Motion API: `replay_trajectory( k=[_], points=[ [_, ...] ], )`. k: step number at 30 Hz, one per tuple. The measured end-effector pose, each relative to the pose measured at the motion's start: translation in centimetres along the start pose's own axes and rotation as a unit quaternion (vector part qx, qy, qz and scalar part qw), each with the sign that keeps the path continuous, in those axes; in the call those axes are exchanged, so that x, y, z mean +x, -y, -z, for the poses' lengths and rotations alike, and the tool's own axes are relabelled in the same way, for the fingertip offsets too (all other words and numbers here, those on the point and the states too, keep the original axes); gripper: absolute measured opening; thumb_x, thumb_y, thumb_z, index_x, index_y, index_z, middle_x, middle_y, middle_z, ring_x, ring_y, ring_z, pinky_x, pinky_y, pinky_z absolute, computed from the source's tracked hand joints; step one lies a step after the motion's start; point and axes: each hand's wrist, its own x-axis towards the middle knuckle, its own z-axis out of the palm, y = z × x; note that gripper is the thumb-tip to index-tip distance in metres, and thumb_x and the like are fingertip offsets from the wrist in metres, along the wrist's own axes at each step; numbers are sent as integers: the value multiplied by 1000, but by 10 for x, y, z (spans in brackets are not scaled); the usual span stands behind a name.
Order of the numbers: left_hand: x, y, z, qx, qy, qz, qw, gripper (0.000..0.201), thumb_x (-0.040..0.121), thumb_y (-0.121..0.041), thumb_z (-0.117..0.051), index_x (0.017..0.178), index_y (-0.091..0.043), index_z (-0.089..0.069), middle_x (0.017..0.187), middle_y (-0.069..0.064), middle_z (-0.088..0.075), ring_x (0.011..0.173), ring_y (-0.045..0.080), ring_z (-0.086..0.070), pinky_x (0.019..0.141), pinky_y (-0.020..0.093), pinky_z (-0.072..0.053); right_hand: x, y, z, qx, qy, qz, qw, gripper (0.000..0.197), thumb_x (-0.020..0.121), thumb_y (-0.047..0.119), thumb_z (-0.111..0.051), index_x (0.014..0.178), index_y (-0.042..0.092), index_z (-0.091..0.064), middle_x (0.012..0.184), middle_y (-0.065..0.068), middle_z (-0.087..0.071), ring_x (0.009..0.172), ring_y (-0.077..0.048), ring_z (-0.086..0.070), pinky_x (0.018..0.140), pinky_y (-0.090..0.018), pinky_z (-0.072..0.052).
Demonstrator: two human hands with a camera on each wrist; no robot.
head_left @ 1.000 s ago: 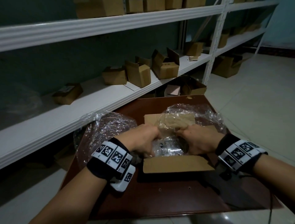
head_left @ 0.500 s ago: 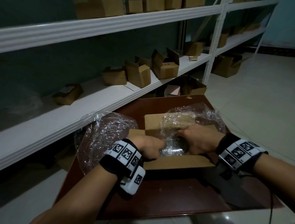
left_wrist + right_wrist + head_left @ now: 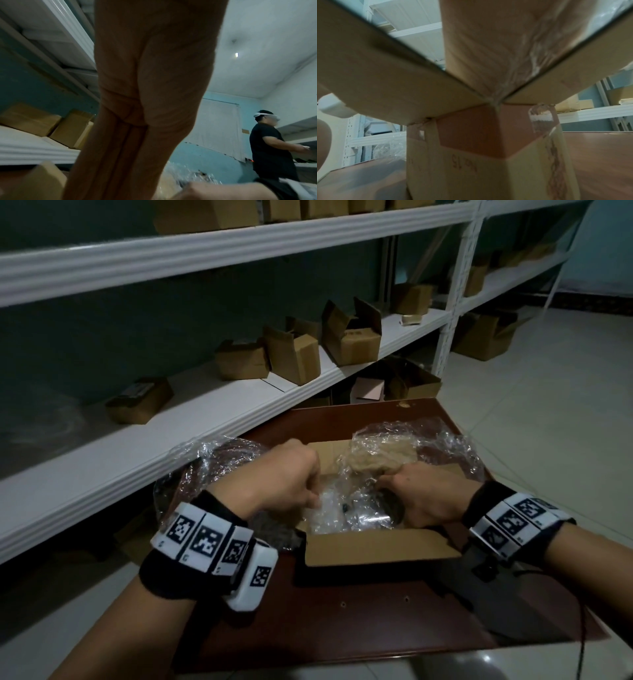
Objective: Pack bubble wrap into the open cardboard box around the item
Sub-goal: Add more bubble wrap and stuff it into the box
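Observation:
The open cardboard box stands on a dark brown table. Clear bubble wrap fills its inside around a dark item, which is mostly hidden. My left hand hovers over the box's left side, fingers curled and pinching the wrap. My right hand is curled into the box's right side and grips the wrap beside the item. More wrap drapes over the back flap. In the right wrist view the box's corner fills the frame under its spread flaps. The left wrist view shows mostly my palm.
A loose heap of bubble wrap lies on the table left of the box. A white shelf runs close along the left, carrying small cardboard boxes. Another person stands across the room. Tiled floor lies to the right.
My left hand dipped down into the box's left side, then rose and drew back to the left with wrap in its fingers. The right hand stayed in place.

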Motion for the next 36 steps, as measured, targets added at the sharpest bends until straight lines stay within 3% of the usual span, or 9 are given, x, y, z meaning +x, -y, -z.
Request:
replay_trajectory(
  k=[4, 9, 12, 16, 21, 26, 28, 31, 36],
  points=[
    [7, -10, -13, 106, 31, -50, 993, 12, 85, -29, -84, 91, -20, -79, 69, -17, -51, 76, 7, -52, 70, 22, -41, 1, -1, 0, 5, 3, 3, 1000, 52, 83, 43, -72, 129, 21, -59, 112, -1, -67, 101, -20, -64, 90, -33, -57],
    [22, -4, -28, 86, 111, -50, 989, 16, 83, -17, -84, 98, -22, -83, 92, -15, -77, 92, 8, -71, 86, 33, -58, 2, -1, -2, -7, 0, 2, 1000, 50, 82, 43, -72, 126, 21, -60, 109, -1, -67, 98, -21, -64, 87, -34, -58],
    [27, 1, -40, 73, 142, -51, 986, 14, 85, -20, -82, 97, -26, -83, 84, -23, -74, 88, 4, -69, 78, 30, -56, 2, -1, -2, -5, 1, 0, 1000, 54, 79, 45, -72, 126, 21, -60, 110, -1, -67, 98, -22, -65, 86, -34, -58],
    [37, 4, -44, 64, 165, -66, 982, 15, 82, -25, -86, 97, -26, -85, 89, -22, -78, 83, -2, -70, 88, 36, -61, 1, -3, -4, -3, 1, 2, 1000, 61, 74, 52, -72, 126, 23, -60, 110, 1, -68, 98, -21, -64, 86, -34, -59],
    [45, 2, -45, 87, 224, -80, 967, 15, 90, -23, -76, 102, -25, -84, 77, -34, -71, 80, -8, -68, 94, 34, -59, 2, -4, -6, 10, -2, 4, 1000, 62, 78, 48, -75, 131, 23, -57, 113, 0, -66, 100, -20, -63, 90, -33, -58],
    [42, 9, -39, 54, 305, -74, 948, 23, 95, -8, -65, 106, -20, -81, 99, -6, -80, 95, 17, -74, 92, 46, -62, 1, -3, -6, 5, -12, 8, 1000, 66, 78, 49, -76, 135, 23, -55, 116, 0, -66, 105, -21, -63, 92, -35, -57],
    [39, 7, -42, 85, 254, -88, 959, 31, 89, -4, -65, 97, -30, -81, 90, -9, -79, 82, 10, -70, 86, 42, -63, 1, -2, -5, 8, -12, 14, 1000, 69, 77, 53, -77, 136, 24, -55, 118, 2, -66, 107, -20, -63, 94, -33, -56],
    [35, -2, -55, 93, 99, -84, 987, 23, 85, 4, -66, 84, -15, -80, 85, -6, -78, 77, 12, -69, 68, 30, -58, 1, -2, -4, 9, -8, 11, 1000, 68, 78, 52, -77, 136, 25, -55, 119, 3, -66, 107, -18, -63, 94, -32, -56],
    [33, -6, -60, 103, 25, -104, 989, 26, 93, -3, -65, 73, -19, -64, 69, -8, -55, 61, 7, -53, 51, 19, -40, 0, 0, -4, 3, -18, 12, 1000, 59, 80, 50, -74, 130, 25, -58, 113, 3, -67, 100, -17, -64, 89, -30, -57]
  ],
)
